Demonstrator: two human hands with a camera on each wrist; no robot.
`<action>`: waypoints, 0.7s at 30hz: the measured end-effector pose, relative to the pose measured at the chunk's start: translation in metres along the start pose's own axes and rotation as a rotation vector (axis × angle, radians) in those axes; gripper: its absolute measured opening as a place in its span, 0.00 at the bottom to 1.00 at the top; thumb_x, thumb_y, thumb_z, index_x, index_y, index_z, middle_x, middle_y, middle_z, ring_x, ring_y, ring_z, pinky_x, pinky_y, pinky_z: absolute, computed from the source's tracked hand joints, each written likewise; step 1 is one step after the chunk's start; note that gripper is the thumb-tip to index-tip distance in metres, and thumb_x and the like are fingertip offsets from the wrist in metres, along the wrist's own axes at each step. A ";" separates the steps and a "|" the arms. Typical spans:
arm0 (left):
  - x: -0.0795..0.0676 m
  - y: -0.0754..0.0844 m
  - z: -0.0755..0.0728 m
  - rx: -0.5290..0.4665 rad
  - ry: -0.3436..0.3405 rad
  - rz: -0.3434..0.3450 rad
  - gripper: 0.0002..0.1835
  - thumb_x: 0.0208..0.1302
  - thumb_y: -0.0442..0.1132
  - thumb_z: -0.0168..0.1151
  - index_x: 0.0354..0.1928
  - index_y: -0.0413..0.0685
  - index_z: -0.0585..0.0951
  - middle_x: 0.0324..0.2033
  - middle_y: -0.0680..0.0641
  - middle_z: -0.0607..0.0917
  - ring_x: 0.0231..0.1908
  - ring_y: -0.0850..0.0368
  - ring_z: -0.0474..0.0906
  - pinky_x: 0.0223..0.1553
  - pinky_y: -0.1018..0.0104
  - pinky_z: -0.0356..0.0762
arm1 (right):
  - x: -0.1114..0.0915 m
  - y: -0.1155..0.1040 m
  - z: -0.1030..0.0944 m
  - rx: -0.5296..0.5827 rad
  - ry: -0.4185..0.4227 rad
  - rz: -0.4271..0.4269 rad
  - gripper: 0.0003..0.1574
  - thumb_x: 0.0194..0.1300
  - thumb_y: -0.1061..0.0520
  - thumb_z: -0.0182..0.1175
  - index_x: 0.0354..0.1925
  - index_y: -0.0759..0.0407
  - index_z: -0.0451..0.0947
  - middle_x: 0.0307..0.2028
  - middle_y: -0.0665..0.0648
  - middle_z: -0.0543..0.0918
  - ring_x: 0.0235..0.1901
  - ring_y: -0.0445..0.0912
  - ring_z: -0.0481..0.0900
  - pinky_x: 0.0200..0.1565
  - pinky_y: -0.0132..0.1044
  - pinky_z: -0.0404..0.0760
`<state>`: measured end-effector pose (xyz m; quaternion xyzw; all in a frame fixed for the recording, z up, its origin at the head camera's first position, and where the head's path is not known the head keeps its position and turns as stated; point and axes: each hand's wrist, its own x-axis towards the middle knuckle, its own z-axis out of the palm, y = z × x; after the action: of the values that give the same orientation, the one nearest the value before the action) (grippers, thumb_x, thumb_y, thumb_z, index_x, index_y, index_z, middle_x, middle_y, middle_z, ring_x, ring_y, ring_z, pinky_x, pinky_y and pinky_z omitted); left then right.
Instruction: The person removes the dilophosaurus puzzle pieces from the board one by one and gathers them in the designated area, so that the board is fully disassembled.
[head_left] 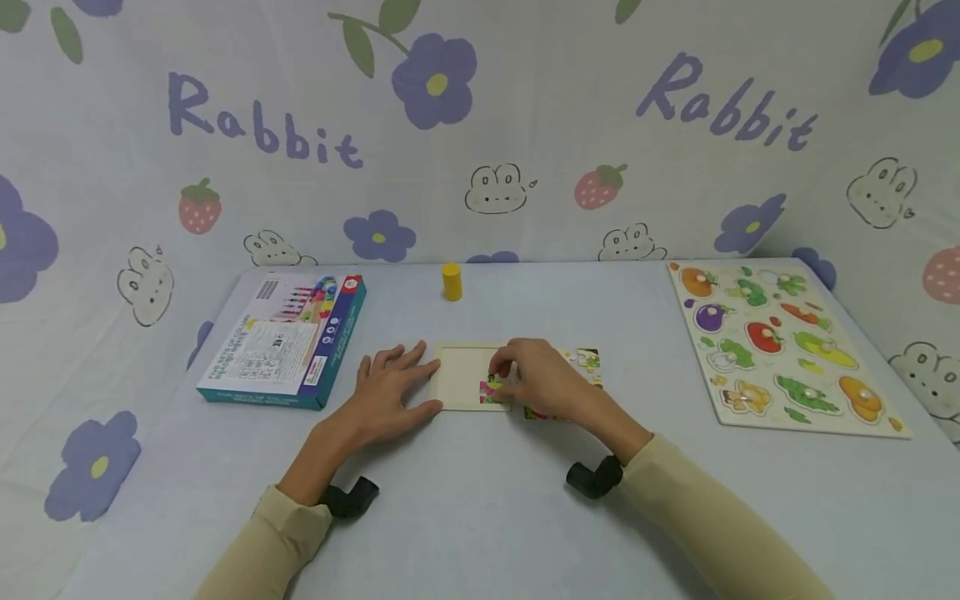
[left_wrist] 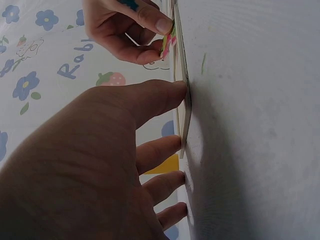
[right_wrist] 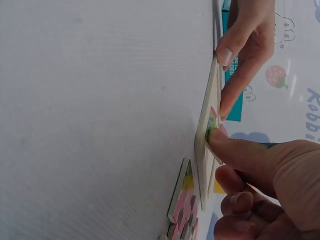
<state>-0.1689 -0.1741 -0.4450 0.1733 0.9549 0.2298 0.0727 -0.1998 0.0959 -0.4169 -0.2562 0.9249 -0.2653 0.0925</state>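
Note:
A shallow wooden puzzle tray (head_left: 457,367) lies in the middle of the table. My left hand (head_left: 384,398) has its fingers spread, with thumb and index fingertip touching the tray's left edge. Over the tray's lower right part, my right hand (head_left: 551,379) pinches a pink and green puzzle piece (head_left: 487,392) between thumb and forefinger. The right wrist view shows that piece tilted at the tray's rim, partly hidden by the thumb. Several more puzzle pieces (head_left: 589,358) lie right of the tray, partly covered by my right hand in the head view.
A flat teal-edged box (head_left: 281,342) lies at the left. Behind the tray stands a small yellow cylinder (head_left: 452,282). A vegetable knob-puzzle board (head_left: 780,342) lies at the right, and a rabbit-print cloth (head_left: 495,108) hangs behind the table.

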 end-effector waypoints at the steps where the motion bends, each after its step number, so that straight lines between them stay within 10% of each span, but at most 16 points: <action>1: 0.000 0.000 0.000 0.000 0.000 0.000 0.38 0.70 0.59 0.64 0.78 0.55 0.72 0.84 0.44 0.59 0.83 0.34 0.50 0.79 0.20 0.36 | -0.001 0.000 0.000 0.002 0.005 0.003 0.14 0.64 0.54 0.77 0.46 0.55 0.88 0.41 0.51 0.88 0.41 0.46 0.79 0.48 0.39 0.80; 21: 0.000 -0.002 0.002 -0.001 0.000 -0.006 0.37 0.70 0.58 0.64 0.78 0.55 0.72 0.84 0.45 0.58 0.84 0.35 0.49 0.79 0.21 0.35 | -0.010 0.008 -0.008 0.256 0.010 0.035 0.11 0.70 0.59 0.71 0.49 0.50 0.83 0.46 0.55 0.93 0.47 0.45 0.91 0.53 0.44 0.86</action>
<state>-0.1693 -0.1747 -0.4472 0.1704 0.9554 0.2299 0.0736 -0.1967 0.1101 -0.4143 -0.2251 0.8882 -0.3807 0.1244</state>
